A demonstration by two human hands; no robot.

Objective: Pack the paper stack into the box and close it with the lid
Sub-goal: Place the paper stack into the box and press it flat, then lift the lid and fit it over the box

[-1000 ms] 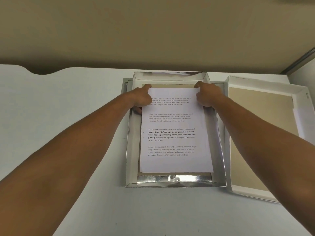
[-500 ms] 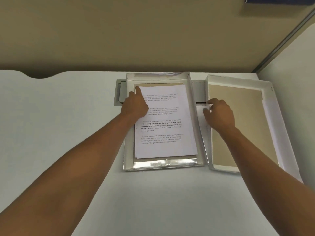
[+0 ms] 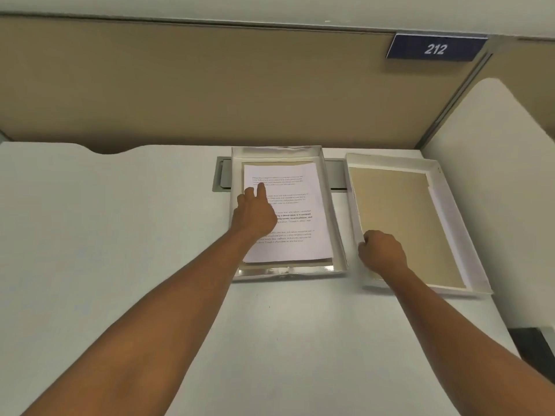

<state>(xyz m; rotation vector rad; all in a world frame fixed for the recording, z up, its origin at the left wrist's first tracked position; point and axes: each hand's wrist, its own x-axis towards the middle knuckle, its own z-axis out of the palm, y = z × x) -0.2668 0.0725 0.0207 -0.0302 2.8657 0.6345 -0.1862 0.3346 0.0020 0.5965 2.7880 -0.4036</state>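
Smooth, matte white worktop (image 3: 90,235) on the left, its back edge scalloped by a curved cut-out against a tan fabric partition (image 3: 210,85). Moving in, the left hand (image 3: 255,214) lies on the paper stack (image 3: 300,235), index finger stretched forward and pressing the top sheet, the other fingers curled under; it grips nothing. The stack is white printed sheets with four blocks of small text, one partly bold, and it lies flat inside the box (image 3: 335,211), a shallow rectangular tray with shiny silver foil walls, creased along the near wall. A strip of tan cardboard floor shows beyond the paper's far edge. Behind the box, a grey recessed slot plate (image 3: 223,178) is set into the worktop. Just right of the box, the lid (image 3: 450,217) lies upside down: white walls, tan cardboard inside, nothing in it. The right hand (image 3: 381,252) is closed around the lid's left wall near its front corner, thumb outside, fingers inside. Up on the partition, a dark blue sign (image 3: 435,49) reads 212.
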